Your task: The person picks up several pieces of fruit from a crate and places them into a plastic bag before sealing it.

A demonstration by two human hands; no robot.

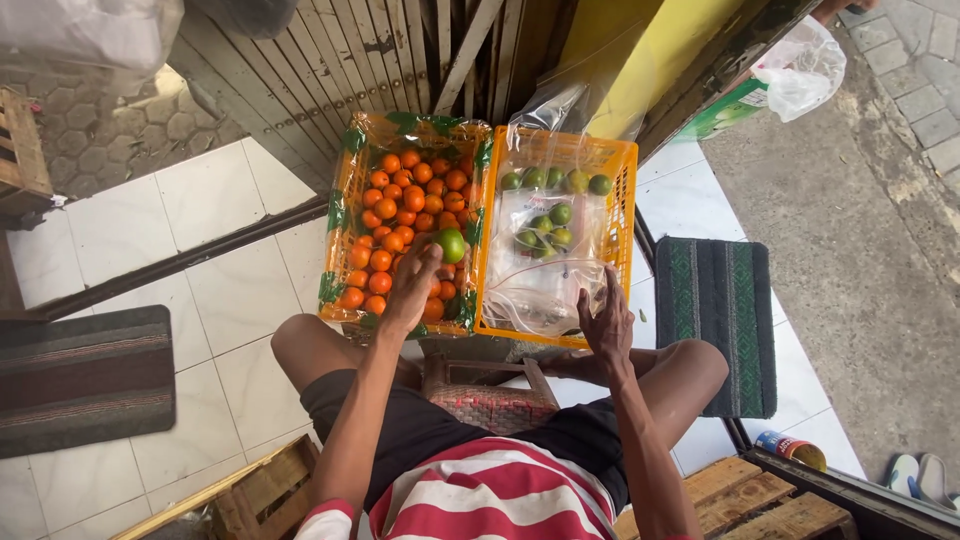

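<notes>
On a white tile floor w/ 2 orange crates, the left hand (412, 285) pinches a green lime (451, 245) over the left crate (343, 190) of orange fruit, right hand (603, 322) open on the bag-lined crate (624, 200), so the lime could slip & roll off, tho there's free floor on the left.

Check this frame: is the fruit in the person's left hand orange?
No, the left hand holds a green fruit above the crate of orange fruit.
</notes>
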